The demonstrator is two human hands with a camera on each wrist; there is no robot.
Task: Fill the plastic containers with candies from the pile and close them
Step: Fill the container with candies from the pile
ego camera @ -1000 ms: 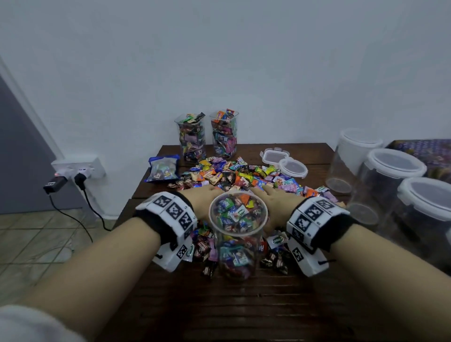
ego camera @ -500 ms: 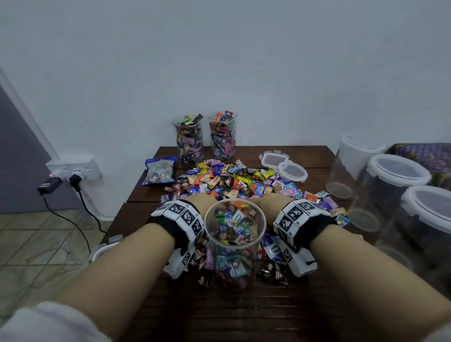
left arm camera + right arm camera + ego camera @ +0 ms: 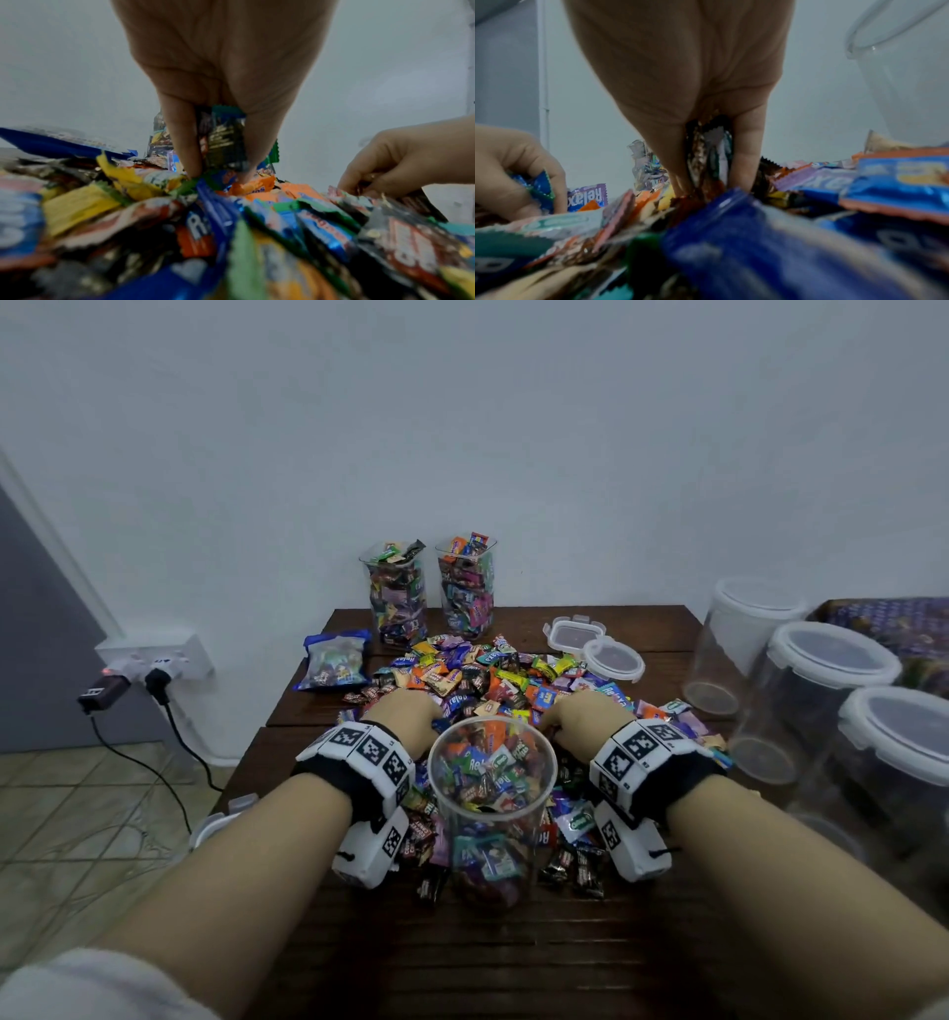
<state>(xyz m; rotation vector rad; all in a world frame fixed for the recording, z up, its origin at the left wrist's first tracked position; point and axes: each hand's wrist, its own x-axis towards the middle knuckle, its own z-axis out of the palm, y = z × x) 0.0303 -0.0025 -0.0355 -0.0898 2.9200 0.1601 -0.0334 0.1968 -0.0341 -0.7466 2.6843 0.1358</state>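
Candies gathered from pile | left hand and right hand each curled round wrappers | handfuls to be lifted over near container, released inside its rim.

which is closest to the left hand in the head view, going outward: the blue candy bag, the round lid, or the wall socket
From the left hand:
1. Blue candy bag, just beyond it to the left, on the table.
2. Round lid, across the candy pile to the right, past the right hand.
3. Wall socket, off the table, on the wall at far left.
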